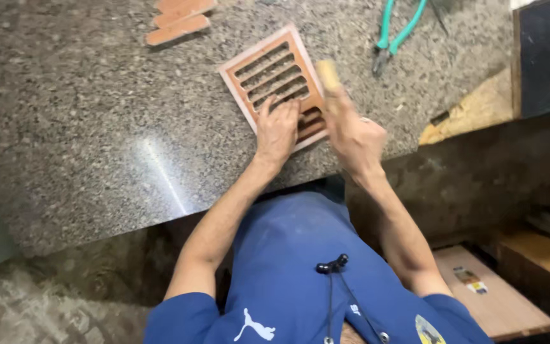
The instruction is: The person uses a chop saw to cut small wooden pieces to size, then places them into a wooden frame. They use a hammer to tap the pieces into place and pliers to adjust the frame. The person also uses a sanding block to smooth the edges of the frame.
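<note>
Working a slatted wooden grille at the counter's near edge

The left hand presses flat on the wooden grille, centre of frame on the granite counter; the right hand grips a pale block, blurred, seemingly rubbing the frame, so a firm hold matters next. Green-handled pliers lie upper right. The grille's near corner is hidden.

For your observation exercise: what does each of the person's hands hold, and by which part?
The right hand grips a small tan block by its lower end. The left hand holds nothing; it presses flat on the slatted wooden grille.
</note>
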